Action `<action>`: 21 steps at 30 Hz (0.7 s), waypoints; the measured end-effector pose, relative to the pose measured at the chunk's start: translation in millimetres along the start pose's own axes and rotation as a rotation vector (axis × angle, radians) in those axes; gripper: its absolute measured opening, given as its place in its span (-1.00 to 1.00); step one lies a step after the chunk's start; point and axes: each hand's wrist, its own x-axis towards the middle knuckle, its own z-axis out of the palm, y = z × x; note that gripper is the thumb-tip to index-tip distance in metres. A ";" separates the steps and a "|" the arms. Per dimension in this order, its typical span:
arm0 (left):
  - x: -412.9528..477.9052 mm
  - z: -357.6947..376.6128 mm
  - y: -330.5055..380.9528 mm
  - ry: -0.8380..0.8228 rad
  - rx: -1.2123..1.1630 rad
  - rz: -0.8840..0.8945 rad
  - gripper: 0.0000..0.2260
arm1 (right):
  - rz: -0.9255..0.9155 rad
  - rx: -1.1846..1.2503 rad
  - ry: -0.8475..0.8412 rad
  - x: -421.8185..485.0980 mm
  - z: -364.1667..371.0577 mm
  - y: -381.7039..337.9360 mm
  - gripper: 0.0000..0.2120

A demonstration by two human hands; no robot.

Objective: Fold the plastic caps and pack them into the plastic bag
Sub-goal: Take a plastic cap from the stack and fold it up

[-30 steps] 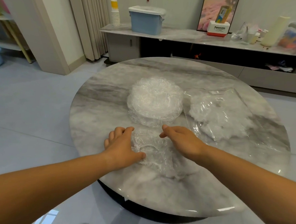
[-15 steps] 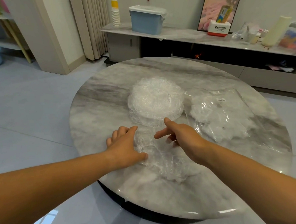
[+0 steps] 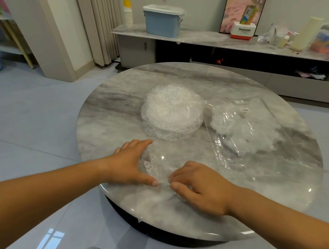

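Observation:
One clear plastic cap [image 3: 158, 165] lies flattened on the round marble table [image 3: 111, 110], near its front edge. My left hand [image 3: 131, 162] rests on the cap's left side with fingers straight and thumb stretched to the right. My right hand [image 3: 198, 185] pinches the cap's near edge between thumb and curled fingers, close to my left thumb. A stack of clear plastic caps [image 3: 173, 111] sits at the table's middle. To its right lies the clear plastic bag [image 3: 253, 129] with folded caps inside.
Behind the table runs a low marble-topped cabinet [image 3: 202, 40] with a blue lidded box [image 3: 162, 21], stacked paper cups [image 3: 127, 13] and a white-and-red box [image 3: 243, 31]. Grey tiled floor surrounds the table.
My right hand has drawn back from the cap's far side to its near edge and now pinches it. My left hand has stayed on the cap's left side.

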 end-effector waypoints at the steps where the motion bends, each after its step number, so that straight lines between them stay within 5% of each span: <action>1: -1.4 -1.1 0.8 -0.010 0.009 0.004 0.10 | -0.026 -0.046 0.003 -2.1 1.3 -0.9 -0.48; 10: 4.5 -2.7 15.6 0.056 0.119 -0.116 -0.54 | -0.118 -0.362 -0.021 -19.3 3.3 -9.7 -0.46; 21: 4.5 0.0 15.2 0.016 -0.182 -0.228 -0.68 | -0.018 -0.289 0.001 -34.6 7.4 -12.7 -0.54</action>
